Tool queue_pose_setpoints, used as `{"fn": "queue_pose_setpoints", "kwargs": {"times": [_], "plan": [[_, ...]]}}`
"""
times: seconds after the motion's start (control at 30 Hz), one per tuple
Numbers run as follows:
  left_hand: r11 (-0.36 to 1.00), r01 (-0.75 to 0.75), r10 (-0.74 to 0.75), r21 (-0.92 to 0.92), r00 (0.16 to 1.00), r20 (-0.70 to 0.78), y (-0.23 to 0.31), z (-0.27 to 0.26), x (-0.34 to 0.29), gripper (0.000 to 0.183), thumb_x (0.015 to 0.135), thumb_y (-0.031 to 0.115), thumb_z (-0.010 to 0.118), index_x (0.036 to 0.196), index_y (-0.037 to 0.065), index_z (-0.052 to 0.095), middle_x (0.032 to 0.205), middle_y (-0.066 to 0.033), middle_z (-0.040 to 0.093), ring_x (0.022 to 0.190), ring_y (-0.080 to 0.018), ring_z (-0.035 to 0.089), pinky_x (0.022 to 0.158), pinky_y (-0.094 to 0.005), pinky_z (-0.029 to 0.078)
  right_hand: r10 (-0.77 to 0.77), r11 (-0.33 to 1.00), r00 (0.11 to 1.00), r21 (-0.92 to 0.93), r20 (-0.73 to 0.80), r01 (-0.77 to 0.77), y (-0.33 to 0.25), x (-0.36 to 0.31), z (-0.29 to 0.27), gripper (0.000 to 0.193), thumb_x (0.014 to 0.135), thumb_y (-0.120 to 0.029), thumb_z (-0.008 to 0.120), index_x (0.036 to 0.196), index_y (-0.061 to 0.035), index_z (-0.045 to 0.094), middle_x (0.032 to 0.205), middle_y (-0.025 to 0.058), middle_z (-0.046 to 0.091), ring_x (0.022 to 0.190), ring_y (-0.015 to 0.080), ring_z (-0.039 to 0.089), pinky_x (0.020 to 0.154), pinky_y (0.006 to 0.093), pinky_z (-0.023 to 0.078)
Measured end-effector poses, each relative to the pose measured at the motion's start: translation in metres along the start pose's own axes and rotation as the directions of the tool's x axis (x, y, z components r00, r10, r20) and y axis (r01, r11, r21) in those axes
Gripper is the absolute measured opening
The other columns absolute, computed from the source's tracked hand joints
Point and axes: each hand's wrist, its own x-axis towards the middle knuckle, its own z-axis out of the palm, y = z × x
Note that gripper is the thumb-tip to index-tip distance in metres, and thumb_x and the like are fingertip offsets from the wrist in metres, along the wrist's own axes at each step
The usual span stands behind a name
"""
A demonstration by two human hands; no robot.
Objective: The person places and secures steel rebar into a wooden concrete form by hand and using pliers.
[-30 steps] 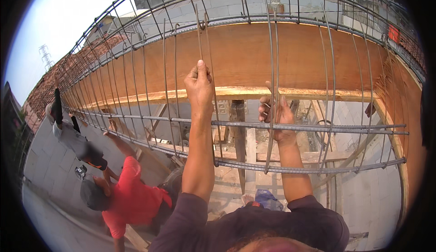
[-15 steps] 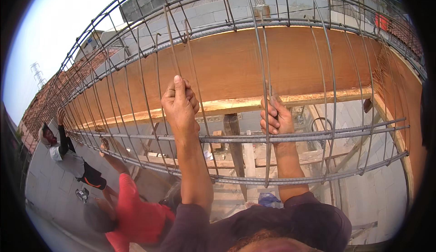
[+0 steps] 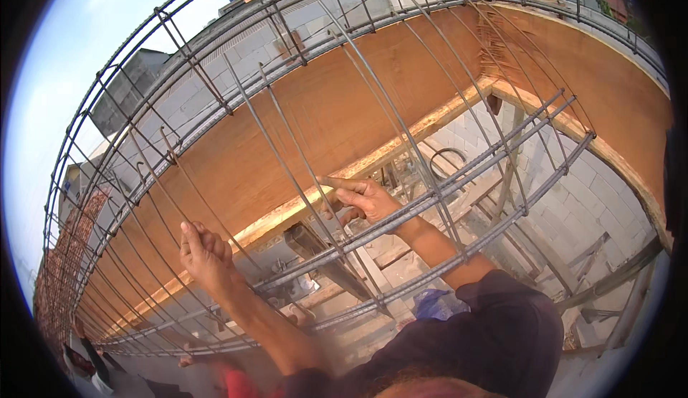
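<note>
My left hand (image 3: 206,254) is closed, its thumb and fingers pinched around the thin leg of a steel stirrup (image 3: 159,188) with a hooked end. To its right, my right hand (image 3: 367,201) has its index finger stretched out and the others loosely bent, beside another stirrup (image 3: 276,134). That hand appears to grip nothing. Both forearms reach through the rebar cage, past its lower long ribbed bars (image 3: 459,246). Several stirrups span between these and the upper long bars (image 3: 315,55).
Behind the cage runs a brown plywood formwork panel (image 3: 287,107) with a timber strip (image 3: 269,227) below it. Another panel (image 3: 584,57) meets it on the right. Under the cage are a wooden post (image 3: 326,258), planks and a blue plastic bag (image 3: 436,305). Other people (image 3: 100,369) work at lower left.
The view has turned and tilted, so the cage now slants. My right hand has let go of its stirrup and its fingers have opened. My left hand stays closed on a stirrup.
</note>
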Motion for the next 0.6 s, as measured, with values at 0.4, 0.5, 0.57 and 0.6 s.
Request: {"fn": "queue_pose_setpoints", "kwargs": {"times": [0.4, 0.5, 0.57, 0.6], "plan": [[1.000, 0.011, -0.009, 0.020, 0.998, -0.062, -0.011, 0.001, 0.002, 0.032, 0.103, 0.033, 0.058, 0.081, 0.010, 0.053, 0.059, 0.0076, 0.032, 0.045, -0.0008, 0.022, 0.037, -0.0217, 0.014, -0.064, 0.823, 0.977, -0.565, -0.201, -0.063, -0.170, -0.261, 0.037, 0.032, 0.096, -0.022, 0.066, 0.106, 0.0073, 0.070, 0.096, 0.0138, 0.073, 0.084, 0.0194, 0.070, 0.076, 0.0318, 0.056], [1.000, -0.001, 0.001, -0.002, 0.999, -0.033, -0.014, -0.001, 0.006, 0.033, 0.103, 0.034, 0.059, 0.080, 0.010, 0.053, 0.057, 0.0074, 0.032, 0.043, -0.0009, 0.022, 0.037, -0.0213, 0.014, -0.750, 0.106, 0.646, -0.989, -0.146, -0.100, -0.207, -0.187, 0.010, 0.041, 0.097, -0.032, 0.062, 0.119, 0.0019, 0.065, 0.106, 0.0138, 0.069, 0.102, 0.0203, 0.067, 0.085, 0.0337, 0.052], [0.999, -0.027, 0.027, -0.027, 1.000, -0.008, -0.009, -0.002, 0.008, 0.034, 0.103, 0.034, 0.059, 0.080, 0.010, 0.053, 0.058, 0.0074, 0.032, 0.043, -0.0009, 0.022, 0.037, -0.0216, 0.014, -0.768, -0.137, 0.634, -0.944, -0.090, -0.300, -0.209, -0.140, -0.023, 0.043, 0.097, -0.033, 0.061, 0.123, 0.0012, 0.063, 0.106, 0.0172, 0.067, 0.100, 0.0245, 0.066, 0.085, 0.0346, 0.051], [1.000, 0.001, -0.001, -0.024, 1.000, 0.002, -0.005, -0.001, 0.006, 0.033, 0.103, 0.033, 0.059, 0.081, 0.009, 0.053, 0.060, 0.0070, 0.033, 0.045, -0.0013, 0.023, 0.038, -0.0219, 0.015, -0.746, -0.215, 0.661, -0.913, -0.075, -0.346, -0.199, -0.123, -0.045, 0.041, 0.098, -0.033, 0.059, 0.121, 0.0010, 0.063, 0.098, 0.0174, 0.067, 0.091, 0.0259, 0.066, 0.080, 0.0361, 0.050]]}}
